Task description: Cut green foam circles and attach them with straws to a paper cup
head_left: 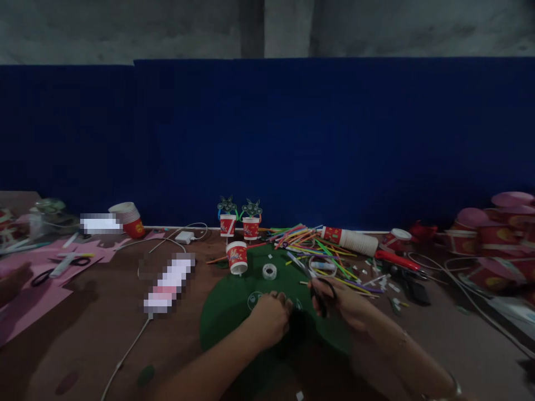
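My left hand (271, 318) is closed, its fingers curled on a large dark green sheet of paper (221, 312) that lies in front of me. White drawn outlines show on the paper beside the fingers, partly covered by the hand. In my right hand (349, 306) I grip a pair of scissors (311, 273) by its dark handles, blades pointing away and to the left. A roll of clear tape (270, 272) sits on the paper just beyond my hands. Close behind it is a red paper cup (237, 258), slightly tilted.
Two red cups (228, 225) with green cut-out faces stand at the back. Colourful pipe cleaners or straws (301, 236) lie by a stack of cups (355, 241). Red pliers (401, 260) are at right. A cabled phone (169, 284) and pink paper (37, 306) lie left; another person's hand (12, 281) shows there.
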A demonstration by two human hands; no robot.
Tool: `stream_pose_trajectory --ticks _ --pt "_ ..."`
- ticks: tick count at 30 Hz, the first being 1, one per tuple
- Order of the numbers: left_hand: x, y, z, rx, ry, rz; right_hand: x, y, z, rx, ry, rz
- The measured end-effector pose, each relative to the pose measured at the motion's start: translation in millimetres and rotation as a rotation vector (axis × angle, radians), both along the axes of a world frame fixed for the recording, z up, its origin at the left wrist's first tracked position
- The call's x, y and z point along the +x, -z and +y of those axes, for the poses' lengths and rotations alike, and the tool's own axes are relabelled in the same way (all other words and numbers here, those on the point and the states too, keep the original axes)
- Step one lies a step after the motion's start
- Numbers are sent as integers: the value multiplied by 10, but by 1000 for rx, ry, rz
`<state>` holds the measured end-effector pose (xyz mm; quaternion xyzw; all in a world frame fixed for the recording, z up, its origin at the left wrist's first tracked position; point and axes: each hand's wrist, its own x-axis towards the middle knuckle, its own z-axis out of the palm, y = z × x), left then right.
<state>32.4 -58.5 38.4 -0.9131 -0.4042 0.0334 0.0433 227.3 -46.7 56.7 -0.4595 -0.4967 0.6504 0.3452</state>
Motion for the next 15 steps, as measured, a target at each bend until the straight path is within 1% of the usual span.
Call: stream_pose_trajectory --ticks 1,2,5,6,10,15 --pt "-15 12 -2 4 0 -19 -6 -12 -113 -80 -44 33" --pt "-31 29 0 8 -6 -39 -9 -16 -218 -150 -56 57" --pt "-70 92 17 26 -35 -87 -1 9 -475 -308 -69 126" --pt "-79 109 23 33 -35 -100 5 25 -544 -338 -57 128" --pt "-99 127 34 68 -5 -160 24 88 -757 -372 -99 104" --pt "-104 105 42 127 41 -214 -10 177 -857 -434 -34 81"
